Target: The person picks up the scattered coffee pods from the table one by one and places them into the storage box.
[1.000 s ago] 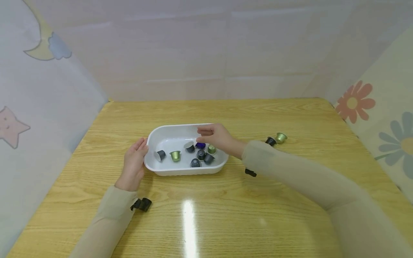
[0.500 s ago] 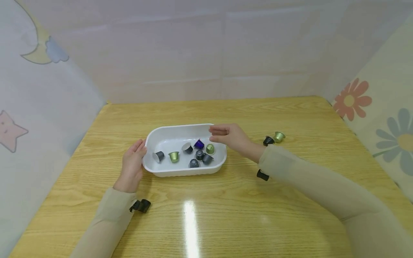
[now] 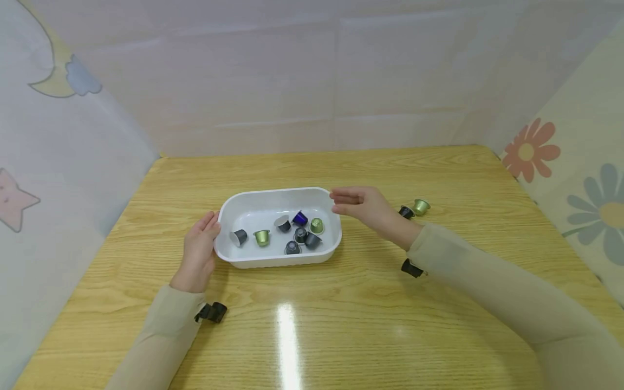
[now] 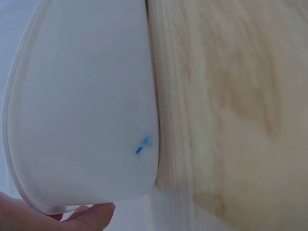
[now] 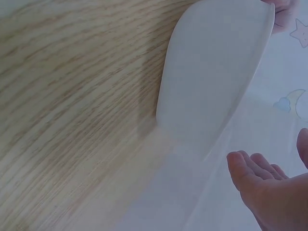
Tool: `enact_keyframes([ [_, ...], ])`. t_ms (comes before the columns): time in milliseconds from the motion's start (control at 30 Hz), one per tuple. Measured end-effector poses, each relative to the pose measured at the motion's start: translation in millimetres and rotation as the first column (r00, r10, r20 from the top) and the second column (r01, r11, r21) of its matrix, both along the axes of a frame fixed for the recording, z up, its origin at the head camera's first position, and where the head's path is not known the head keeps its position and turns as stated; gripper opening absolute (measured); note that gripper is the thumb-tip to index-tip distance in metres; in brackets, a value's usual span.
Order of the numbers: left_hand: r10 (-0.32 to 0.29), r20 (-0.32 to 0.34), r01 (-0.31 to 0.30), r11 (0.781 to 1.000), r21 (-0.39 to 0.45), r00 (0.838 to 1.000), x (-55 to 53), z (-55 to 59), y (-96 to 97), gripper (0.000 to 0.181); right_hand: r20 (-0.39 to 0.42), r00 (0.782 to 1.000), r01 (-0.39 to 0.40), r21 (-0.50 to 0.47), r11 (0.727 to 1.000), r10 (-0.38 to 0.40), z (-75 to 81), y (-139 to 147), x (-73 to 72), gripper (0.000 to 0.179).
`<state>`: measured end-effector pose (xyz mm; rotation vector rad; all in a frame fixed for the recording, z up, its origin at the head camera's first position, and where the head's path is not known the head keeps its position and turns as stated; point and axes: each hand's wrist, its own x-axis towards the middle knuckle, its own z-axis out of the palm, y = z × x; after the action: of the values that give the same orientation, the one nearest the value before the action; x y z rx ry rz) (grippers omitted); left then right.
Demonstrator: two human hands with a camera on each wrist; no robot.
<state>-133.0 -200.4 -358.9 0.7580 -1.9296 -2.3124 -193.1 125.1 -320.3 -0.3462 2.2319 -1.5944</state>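
Note:
A white plastic tray (image 3: 278, 261) with rounded corners stands on the wooden table and holds several coffee capsules. A purple capsule (image 3: 300, 219), a green capsule (image 3: 316, 225) and several dark ones cluster at its right half; a second green capsule (image 3: 261, 237) lies farther left. My left hand (image 3: 197, 249) grips the tray's left end by the rim, fingertips showing beneath the edge in the left wrist view. Beside the right end, my right hand (image 3: 365, 208) hovers with fingers extended and thumb apart, holding nothing; the right wrist view shows these fingers (image 5: 248, 168) off the tray wall.
A black capsule (image 3: 406, 212) and a light green capsule (image 3: 421, 206) lie on the table (image 3: 370, 325) to the right, beyond my right forearm. Printed cloth walls (image 3: 244, 81) enclose the table's back and sides.
My right hand has moved right, from over the tray's capsules to just past its right end, revealing the purple capsule. The left hand has kept its grip on the tray.

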Motion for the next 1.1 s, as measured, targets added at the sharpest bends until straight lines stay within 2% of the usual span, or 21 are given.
enact_keyframes([
  [467, -0.007, -0.016, 0.007, 1.000, 0.000, 1.000, 1.1, 0.2, -1.2, 0.053, -0.028, 1.000, 0.010, 0.061, 0.998, -0.008, 5.6, 21, 4.3, 0.051],
  [1100, -0.013, -0.005, 0.013, 1.000, 0.003, 1.000, 1.1, 0.5, -0.5, 0.053, -0.102, 0.992, 0.077, 0.098, 0.992, -0.067, 9.1, 57, 7.4, 0.048],
])
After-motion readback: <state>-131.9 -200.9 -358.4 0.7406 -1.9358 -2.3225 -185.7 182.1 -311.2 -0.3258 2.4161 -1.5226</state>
